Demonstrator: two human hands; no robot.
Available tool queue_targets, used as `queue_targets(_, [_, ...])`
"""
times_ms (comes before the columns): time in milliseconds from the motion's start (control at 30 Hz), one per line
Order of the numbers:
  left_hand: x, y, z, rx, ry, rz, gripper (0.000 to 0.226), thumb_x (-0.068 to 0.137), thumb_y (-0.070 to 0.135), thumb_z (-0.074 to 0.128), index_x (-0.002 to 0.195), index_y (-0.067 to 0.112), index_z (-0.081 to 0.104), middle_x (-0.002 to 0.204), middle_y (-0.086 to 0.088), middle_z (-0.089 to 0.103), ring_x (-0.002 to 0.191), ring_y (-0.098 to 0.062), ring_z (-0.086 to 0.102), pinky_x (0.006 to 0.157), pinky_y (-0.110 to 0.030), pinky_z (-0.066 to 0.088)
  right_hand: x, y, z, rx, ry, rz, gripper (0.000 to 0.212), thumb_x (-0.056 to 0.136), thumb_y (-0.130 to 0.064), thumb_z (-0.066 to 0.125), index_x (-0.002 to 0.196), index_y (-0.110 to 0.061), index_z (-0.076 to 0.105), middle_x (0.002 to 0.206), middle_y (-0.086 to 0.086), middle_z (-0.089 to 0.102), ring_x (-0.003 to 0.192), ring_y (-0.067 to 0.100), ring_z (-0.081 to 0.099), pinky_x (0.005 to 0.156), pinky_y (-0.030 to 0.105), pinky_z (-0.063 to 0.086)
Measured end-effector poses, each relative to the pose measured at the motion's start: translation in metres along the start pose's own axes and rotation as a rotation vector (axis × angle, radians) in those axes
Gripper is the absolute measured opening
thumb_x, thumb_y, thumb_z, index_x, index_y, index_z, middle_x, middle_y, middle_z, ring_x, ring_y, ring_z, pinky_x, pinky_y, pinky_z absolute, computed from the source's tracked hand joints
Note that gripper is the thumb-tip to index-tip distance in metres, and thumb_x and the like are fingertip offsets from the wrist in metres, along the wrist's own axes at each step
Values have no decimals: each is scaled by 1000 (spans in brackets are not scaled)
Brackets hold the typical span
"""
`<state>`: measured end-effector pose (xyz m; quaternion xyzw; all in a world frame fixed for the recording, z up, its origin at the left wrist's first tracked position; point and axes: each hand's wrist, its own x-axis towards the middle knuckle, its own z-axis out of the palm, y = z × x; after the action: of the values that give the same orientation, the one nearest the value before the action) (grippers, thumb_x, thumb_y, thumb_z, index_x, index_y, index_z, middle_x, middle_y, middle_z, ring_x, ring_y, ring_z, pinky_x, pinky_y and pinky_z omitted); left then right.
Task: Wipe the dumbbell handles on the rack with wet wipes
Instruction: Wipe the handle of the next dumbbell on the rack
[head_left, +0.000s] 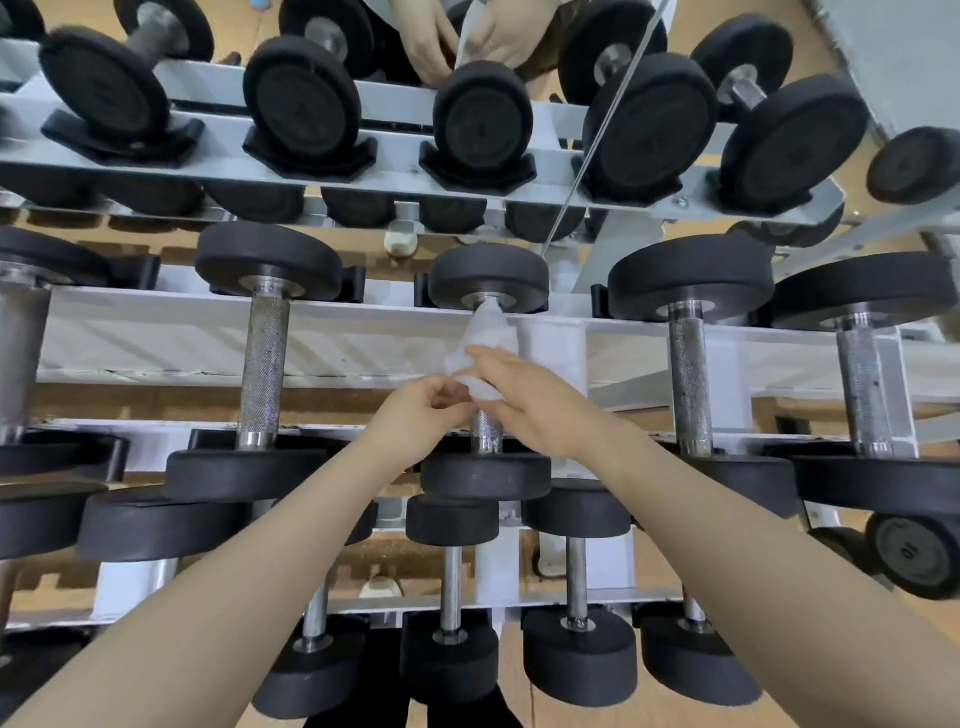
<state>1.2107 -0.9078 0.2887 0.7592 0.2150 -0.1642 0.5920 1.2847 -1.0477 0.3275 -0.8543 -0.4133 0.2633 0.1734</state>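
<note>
Left hand: the left hand (426, 408) has thumb and fingers curled in a pinch on the near edge of the wet wipe (480, 345), just left of the handle.
Right hand: the right hand (535, 402) lies over the wipe from the right, fingers extended along it and pressing it to the bar; whether the thumb curls round underneath cannot be told.
Wet wipe: white, crumpled, wrapped round the far half of the handle, running from the grip up to the far head.
Handle: the knurled steel handle (487, 428) shows bare only just below the grip, between the two hands and the near head.
Dumbbell: the centre dumbbell (488, 278) lies on the middle tier, black round heads beyond and nearer than the grip.
Neighbours: a dumbbell with a longer knurled bar (267, 358) sits left of the grip, another (688, 374) to the right; neither is touched.
Rack: the white rack rail (208, 338) passes behind the grip.
Mirror: beyond the grip, above, a mirror (883, 62) reflects the two hands and the rack.
</note>
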Motion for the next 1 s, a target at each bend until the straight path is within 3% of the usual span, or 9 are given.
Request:
queue_targets(67, [-1, 0, -4, 11, -52, -25, 11, 89, 13, 61, 85, 23, 63, 90, 4, 69, 91, -13, 63, 87, -27, 47, -13, -2, -6, 91, -79, 32, 37, 98, -21, 45, 131, -4, 44, 136, 13, 49, 121, 27, 47, 97, 30, 35])
queue_targets(167, [-2, -5, -8, -1, -75, -57, 21, 90, 3, 54, 103, 15, 64, 98, -3, 70, 97, -16, 64, 95, -30, 45, -29, -5, -11, 160, -209, 53, 36, 99, -20, 42, 133, -9, 44, 120, 12, 58, 108, 26, 52, 86, 27, 36])
queue_targets(300, [-1, -6, -13, -57, 6, -109, 25, 92, -3, 45, 107, 11, 60, 99, -5, 69, 99, -17, 63, 97, -28, 43, -38, -5, -5, 437, -242, 191, 27, 100, -21, 40, 119, -7, 54, 118, 14, 59, 109, 25, 53, 94, 30, 39])
queue_targets(467, [0, -1, -11, -117, 33, -91, 25, 91, 1, 49, 88, 24, 59, 89, 5, 67, 94, -20, 63, 101, -41, 44, -37, -5, -15, 980, 93, 394, 23, 101, -19, 36, 110, -7, 54, 100, -6, 59, 102, 4, 55, 92, 20, 36])
queue_targets(600, [1, 6, -8, -157, 34, -74, 16, 92, 6, 50, 100, 19, 58, 92, 5, 67, 86, -15, 61, 99, -42, 46, -20, 15, -23, 1127, 550, 660, 57, 96, -44, 40, 143, -13, 33, 143, 6, 42, 133, 27, 38, 111, 44, 29])
queue_targets(733, [3, 10, -5, -134, 41, -39, 15, 92, 12, 52, 97, 24, 59, 96, 3, 67, 87, -15, 62, 97, -43, 47, 12, 7, -19, 1225, 544, 688, 56, 99, -39, 36, 148, -16, 21, 153, 2, 28, 135, 22, 32, 113, 44, 26])
queue_targets(800, [2, 9, -3, -114, 37, -14, 15, 92, 13, 53, 96, 27, 59, 94, 4, 66, 89, -16, 64, 96, -42, 48, 28, 1, -16, 1226, 509, 676, 43, 101, -35, 34, 135, -10, 37, 137, 2, 46, 115, 17, 46, 102, 34, 36])
queue_targets(867, [1, 8, -1, -119, 37, 0, 16, 93, 11, 53, 103, 22, 59, 92, 6, 65, 90, -15, 64, 94, -36, 48, 35, -5, -12, 1208, 504, 639, 19, 102, -29, 32, 106, -15, 44, 94, -2, 56, 84, 12, 50, 77, 23, 41])
queue_targets(1000, [-2, 8, 1, -141, 45, 20, 22, 93, 4, 50, 105, 20, 59, 95, 8, 64, 86, -10, 63, 90, -27, 48, 25, -7, -4, 1187, 452, 555, 23, 103, -18, 32, 87, -14, 49, 61, 5, 55, 53, 12, 52, 56, 22, 44])
